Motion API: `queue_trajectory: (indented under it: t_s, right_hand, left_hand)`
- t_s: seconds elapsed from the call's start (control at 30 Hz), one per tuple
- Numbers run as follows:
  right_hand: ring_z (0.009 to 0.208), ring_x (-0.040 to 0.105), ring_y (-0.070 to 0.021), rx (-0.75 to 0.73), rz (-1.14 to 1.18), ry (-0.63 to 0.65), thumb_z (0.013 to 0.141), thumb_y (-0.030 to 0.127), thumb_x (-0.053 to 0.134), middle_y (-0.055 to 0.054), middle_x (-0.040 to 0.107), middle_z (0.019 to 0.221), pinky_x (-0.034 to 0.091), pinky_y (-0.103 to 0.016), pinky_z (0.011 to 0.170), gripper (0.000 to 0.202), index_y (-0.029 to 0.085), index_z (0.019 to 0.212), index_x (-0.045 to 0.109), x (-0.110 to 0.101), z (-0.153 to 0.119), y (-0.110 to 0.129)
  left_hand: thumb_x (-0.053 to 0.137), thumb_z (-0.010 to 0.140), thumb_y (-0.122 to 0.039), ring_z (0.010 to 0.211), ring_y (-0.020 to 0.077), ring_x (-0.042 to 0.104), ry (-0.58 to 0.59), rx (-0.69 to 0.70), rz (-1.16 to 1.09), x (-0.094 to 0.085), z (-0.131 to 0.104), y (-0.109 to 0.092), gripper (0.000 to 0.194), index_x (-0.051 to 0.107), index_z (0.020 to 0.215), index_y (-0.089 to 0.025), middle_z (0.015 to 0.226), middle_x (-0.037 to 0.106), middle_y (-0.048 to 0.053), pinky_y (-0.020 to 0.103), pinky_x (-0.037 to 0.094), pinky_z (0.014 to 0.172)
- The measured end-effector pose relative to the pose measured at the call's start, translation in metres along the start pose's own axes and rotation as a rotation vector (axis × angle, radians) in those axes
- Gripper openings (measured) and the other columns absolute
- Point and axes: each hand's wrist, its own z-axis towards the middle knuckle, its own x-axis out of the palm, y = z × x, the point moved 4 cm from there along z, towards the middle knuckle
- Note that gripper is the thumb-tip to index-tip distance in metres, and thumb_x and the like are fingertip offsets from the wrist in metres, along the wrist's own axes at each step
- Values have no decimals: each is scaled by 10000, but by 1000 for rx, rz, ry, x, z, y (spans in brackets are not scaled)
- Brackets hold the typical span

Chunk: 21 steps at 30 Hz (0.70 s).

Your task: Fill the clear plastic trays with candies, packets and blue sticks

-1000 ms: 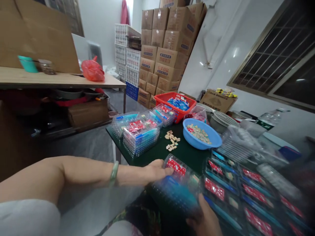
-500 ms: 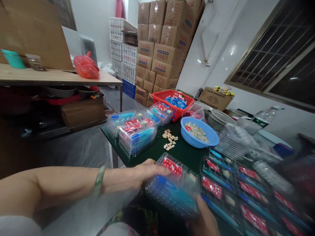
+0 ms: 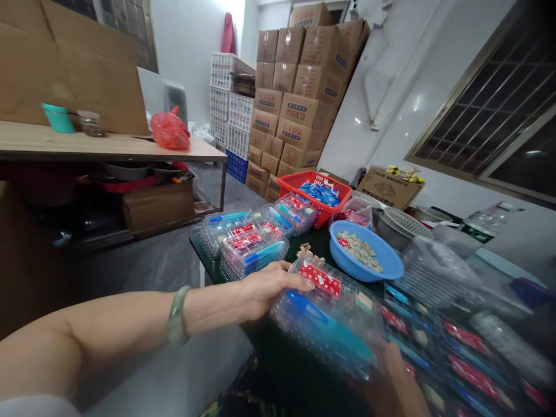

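A stack of clear plastic clamshell boxes (image 3: 343, 298) is held between both hands above the near edge of the green table. Through the lid show a red card with white dots (image 3: 320, 279), a blue-and-turquoise packet and a small pale green piece. My left hand (image 3: 269, 286), below a jade bangle, grips the far left end, thumb on top. At the near right end is my right hand (image 3: 402, 379), blurred, its fingers against the side. Just beyond the stack lie loose peanuts (image 3: 306, 250), partly covered by it.
Filled clamshell stacks (image 3: 252, 258) stand at the table's left edge. Behind are a red basket (image 3: 319, 223) of blue packets and a blue basin (image 3: 391, 266) of small pieces. Rows of open filled trays (image 3: 471, 370) lie at right. Cartons (image 3: 299, 107) are piled behind.
Both hands have carried the stack forward and up over the table, and it now hides part of the peanuts. The view has shifted, so the surroundings sit lower and further right.
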Motion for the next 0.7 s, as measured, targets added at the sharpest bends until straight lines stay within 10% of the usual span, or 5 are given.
queue_trajectory:
  t_s: [0.43, 0.7]
  right_hand:
    - [713, 593, -191, 113, 225, 309, 693, 535, 624, -26, 647, 769, 462, -289, 608, 411, 237, 973, 578, 120, 107, 87]
    - [735, 566, -192, 245, 237, 428, 759, 507, 556, -54, 593, 775, 440, -283, 613, 308, 214, 854, 553, 176, 169, 80]
  left_hand:
    - [645, 675, -135, 716, 205, 608, 106, 0, 129, -56, 70, -138, 168, 629, 839, -101, 764, 676, 84, 358, 472, 737]
    - [620, 702, -152, 760, 263, 602, 0, 119, 336, -104, 108, -184, 262, 608, 924, -12, 783, 667, 141, 445, 456, 744]
